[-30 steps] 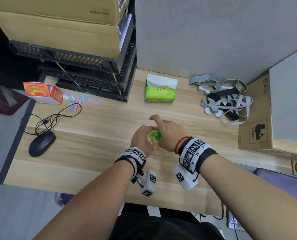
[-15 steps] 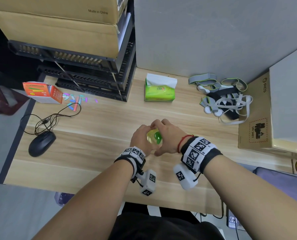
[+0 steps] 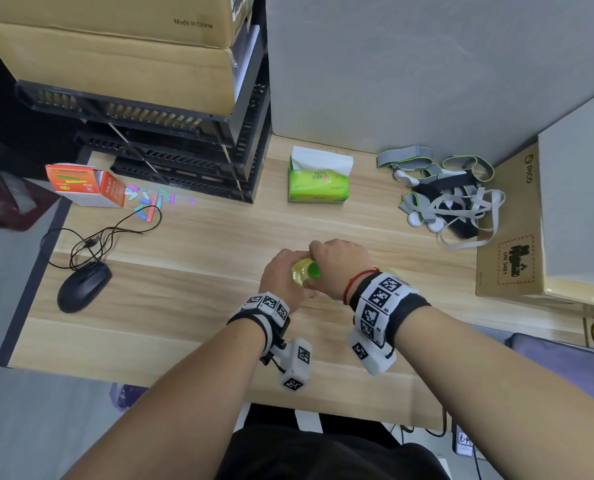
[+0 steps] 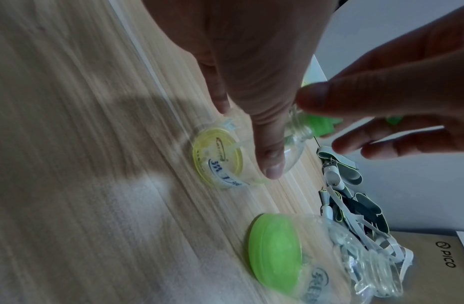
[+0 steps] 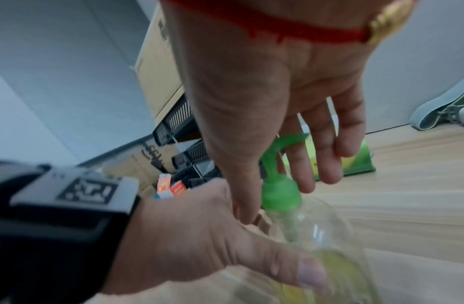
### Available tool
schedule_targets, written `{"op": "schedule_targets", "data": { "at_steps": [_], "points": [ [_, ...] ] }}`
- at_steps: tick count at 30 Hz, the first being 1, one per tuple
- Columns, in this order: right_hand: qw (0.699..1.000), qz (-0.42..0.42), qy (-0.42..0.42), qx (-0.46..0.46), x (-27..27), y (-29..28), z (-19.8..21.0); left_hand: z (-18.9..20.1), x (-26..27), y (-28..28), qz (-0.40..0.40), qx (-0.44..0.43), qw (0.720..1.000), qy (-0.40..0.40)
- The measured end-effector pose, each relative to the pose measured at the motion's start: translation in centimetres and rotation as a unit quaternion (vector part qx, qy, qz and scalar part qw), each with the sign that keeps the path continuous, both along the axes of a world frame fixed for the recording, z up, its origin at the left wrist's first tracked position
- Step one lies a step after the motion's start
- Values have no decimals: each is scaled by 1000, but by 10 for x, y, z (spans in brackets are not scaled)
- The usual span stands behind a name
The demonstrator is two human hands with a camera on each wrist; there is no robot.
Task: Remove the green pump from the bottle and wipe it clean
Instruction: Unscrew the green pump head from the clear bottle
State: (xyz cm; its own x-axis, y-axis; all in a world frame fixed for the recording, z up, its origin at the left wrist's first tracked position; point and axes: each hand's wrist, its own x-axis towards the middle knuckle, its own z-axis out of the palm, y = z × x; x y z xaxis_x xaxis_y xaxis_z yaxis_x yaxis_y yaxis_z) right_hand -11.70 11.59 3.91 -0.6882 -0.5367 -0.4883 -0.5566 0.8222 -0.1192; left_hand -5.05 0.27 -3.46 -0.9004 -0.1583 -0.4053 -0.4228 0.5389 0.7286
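**Both hands on the pump bottle at the middle of the tabletop**

We see a clear plastic bottle [image 5: 316, 232] with a little yellow liquid at its bottom standing on the wooden tabletop [image 3: 191, 271], close to the near edge and roughly central; the green pump [image 5: 278, 191] is seated on its neck, its spout pointing away toward the back of the tabletop. Our left hand [image 3: 283, 277] wraps round the body of the bottle, thumb pressed on the near side in the right wrist view, so its fingers are grasping the bottle; our right hand [image 3: 340, 268] comes down from above over the pump, its fingers [image 5: 301, 164] curved loosely round the green collar and spout; whether they actually press on the pump we cannot tell, since the frames are blurred there. In the head view only a small patch of green and yellow shows between the two hands.

Behind the bottle, well apart, a green tissue pack [image 3: 318, 178] lies near the grey wall with a white sheet sticking up; to its right sits a tangle of grey straps [image 3: 448, 192] just beside a brown PICO carton [image 3: 510, 230]; to the left we see a black mouse [image 3: 82, 287] with its coiled cable, an orange-and-white box [image 3: 84, 185] and scattered small coloured pieces [image 3: 150, 202]; black trays and cardboard boxes are stacked at the back left. In the left wrist view a second clear container with a green lid [image 4: 276, 248] lies near the bottle.
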Motion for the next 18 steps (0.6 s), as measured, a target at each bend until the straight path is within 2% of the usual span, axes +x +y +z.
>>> {"op": "schedule_targets", "data": {
  "at_steps": [4, 12, 18],
  "points": [
    [1000, 18, 7, -6, -5, 5, 4, -2, 1, 0, 4, 9, 1000, 9],
    [995, -62, -14, -78, -25, 32, 48, -9, 2, 0, 3, 8, 1000, 25],
    [992, -91, -19, -90, -18, 45, 51, -12, 1, 0, 7, 13, 1000, 17]
  ]
}}
